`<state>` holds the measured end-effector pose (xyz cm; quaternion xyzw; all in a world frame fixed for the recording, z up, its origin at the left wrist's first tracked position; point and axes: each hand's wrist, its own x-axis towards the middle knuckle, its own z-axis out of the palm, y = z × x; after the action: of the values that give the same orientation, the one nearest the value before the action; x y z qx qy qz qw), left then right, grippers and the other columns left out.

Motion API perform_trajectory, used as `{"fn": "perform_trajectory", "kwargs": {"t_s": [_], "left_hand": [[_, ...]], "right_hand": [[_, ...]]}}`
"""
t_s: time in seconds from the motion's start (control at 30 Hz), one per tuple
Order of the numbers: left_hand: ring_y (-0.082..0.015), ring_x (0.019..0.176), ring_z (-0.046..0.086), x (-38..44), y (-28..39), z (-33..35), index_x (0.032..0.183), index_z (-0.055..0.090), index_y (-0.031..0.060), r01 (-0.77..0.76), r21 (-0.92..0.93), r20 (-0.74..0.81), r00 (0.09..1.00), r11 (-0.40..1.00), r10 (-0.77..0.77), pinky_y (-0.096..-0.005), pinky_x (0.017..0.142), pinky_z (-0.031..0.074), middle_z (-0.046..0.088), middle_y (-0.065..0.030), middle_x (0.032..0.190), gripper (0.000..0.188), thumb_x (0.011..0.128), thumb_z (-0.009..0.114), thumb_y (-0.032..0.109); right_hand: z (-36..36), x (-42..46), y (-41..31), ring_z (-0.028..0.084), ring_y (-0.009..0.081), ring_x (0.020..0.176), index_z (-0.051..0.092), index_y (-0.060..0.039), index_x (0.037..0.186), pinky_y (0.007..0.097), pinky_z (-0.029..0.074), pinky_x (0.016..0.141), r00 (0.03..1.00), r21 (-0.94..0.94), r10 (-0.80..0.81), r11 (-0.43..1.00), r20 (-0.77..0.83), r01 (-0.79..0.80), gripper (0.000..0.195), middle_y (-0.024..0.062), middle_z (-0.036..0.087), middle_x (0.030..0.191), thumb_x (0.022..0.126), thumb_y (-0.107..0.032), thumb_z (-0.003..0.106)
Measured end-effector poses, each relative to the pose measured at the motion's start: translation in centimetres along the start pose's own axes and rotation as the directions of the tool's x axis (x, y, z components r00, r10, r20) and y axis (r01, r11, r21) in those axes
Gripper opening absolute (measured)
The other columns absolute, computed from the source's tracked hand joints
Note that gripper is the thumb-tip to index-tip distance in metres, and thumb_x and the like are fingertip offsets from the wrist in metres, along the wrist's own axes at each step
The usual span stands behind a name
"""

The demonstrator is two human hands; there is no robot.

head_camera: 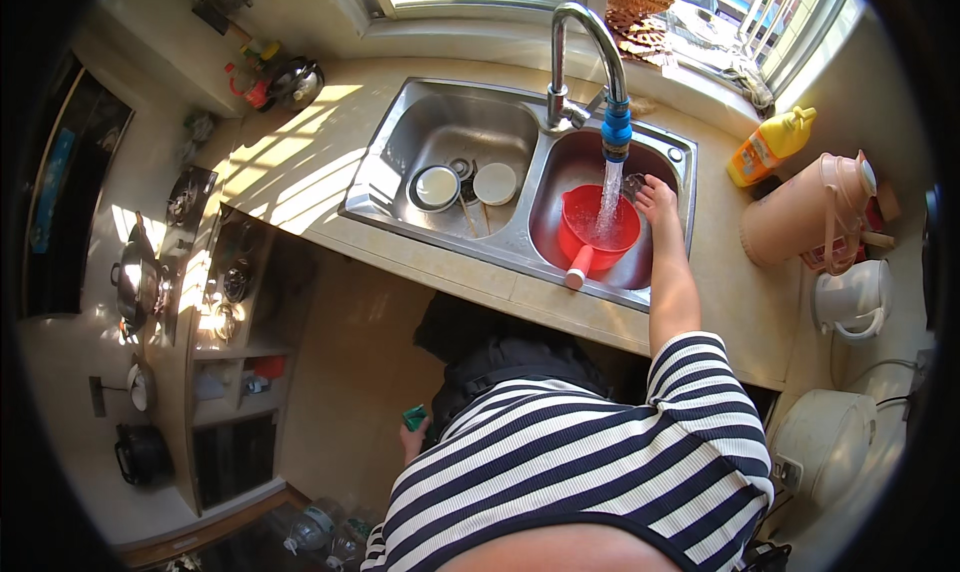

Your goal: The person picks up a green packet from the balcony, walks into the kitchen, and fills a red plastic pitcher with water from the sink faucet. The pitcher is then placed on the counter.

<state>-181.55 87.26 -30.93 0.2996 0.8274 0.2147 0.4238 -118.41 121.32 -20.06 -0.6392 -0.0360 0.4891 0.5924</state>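
Water (611, 185) runs from the chrome faucet (559, 61), through a blue nozzle (616, 127), into a red plastic dipper (576, 212). The dipper stands in the right sink basin (546, 189), its handle pointing towards me. My right hand (657, 200) is just right of the stream, over the dipper's right rim. Something clear glints at its fingertips; I cannot tell whether it is an object or splashing water. Low at my left side, my left hand (413, 441) holds a small green object (414, 417), perhaps a packet or a cloth.
A bowl (435, 188) and a round white dish (494, 184) lie in the left basin. On the right are a yellow bottle (769, 148), a pink thermos jug (799, 212), a white kettle (853, 299) and a rice cooker (823, 437). A wok (136, 279) stands leftward.
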Motion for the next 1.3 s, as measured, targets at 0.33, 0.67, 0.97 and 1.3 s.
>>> {"fn": "perform_trajectory", "kwargs": {"t_s": [0.33,0.67,0.97,1.3], "left_hand": [[-0.0172,0.065,0.052,0.4,0.5,0.0,0.091,0.053,-0.0015,-0.017,-0.006,0.017,1.0,1.0,0.017,-0.0321,0.057,0.041,0.057,-0.0094,0.077,0.047,0.066,0.076,0.031],[-0.0182,0.068,0.053,0.4,0.4,-0.2,0.092,0.053,-0.0018,-0.017,-0.007,0.02,1.0,1.0,0.017,-0.0329,0.059,0.042,0.058,-0.0102,0.079,0.047,0.066,0.076,0.031],[-0.0191,0.07,0.053,0.3,-0.7,-0.2,0.093,0.053,-0.0021,0.0,-0.011,0.012,1.0,1.0,0.0,-0.0336,0.061,0.042,0.058,-0.0108,0.081,0.048,0.067,0.075,0.031],[-0.02,0.072,0.054,-0.1,-1.0,-0.3,0.094,0.052,-0.0024,0.015,-0.02,-0.001,1.0,1.0,-0.015,-0.0344,0.063,0.042,0.058,-0.0116,0.083,0.048,0.067,0.075,0.031]], "right_hand": [[-2.8,-1.3,8.4,0.054,0.0196,0.05,0.056,-0.0052,0.081,0.0296,0.046,0.046,0.958,0.246,0.231,0.951,-0.17,-0.186,0.013,0.0084,0.06,0.068,0.08,-0.014,0.047],[-3.1,-4.6,8.0,0.043,0.011,0.038,0.063,-0.0092,0.087,0.0243,0.033,0.036,0.993,-0.269,0.056,0.96,-0.101,-0.081,0.015,0.0021,0.052,0.054,0.08,-0.014,0.051],[-1.4,-4.6,7.7,0.037,0.0088,0.036,0.063,-0.0089,0.096,0.0231,0.027,0.033,0.999,-0.236,-0.024,0.972,-0.029,0.016,0.023,0.0003,0.047,0.052,0.077,-0.008,0.05],[0.2,-4.8,6.9,0.036,0.007,0.036,0.06,-0.0084,0.106,0.0206,0.027,0.033,1.0,-0.188,-0.025,0.982,-0.008,0.023,0.031,-0.0011,0.047,0.053,0.078,-0.004,0.049]]}}
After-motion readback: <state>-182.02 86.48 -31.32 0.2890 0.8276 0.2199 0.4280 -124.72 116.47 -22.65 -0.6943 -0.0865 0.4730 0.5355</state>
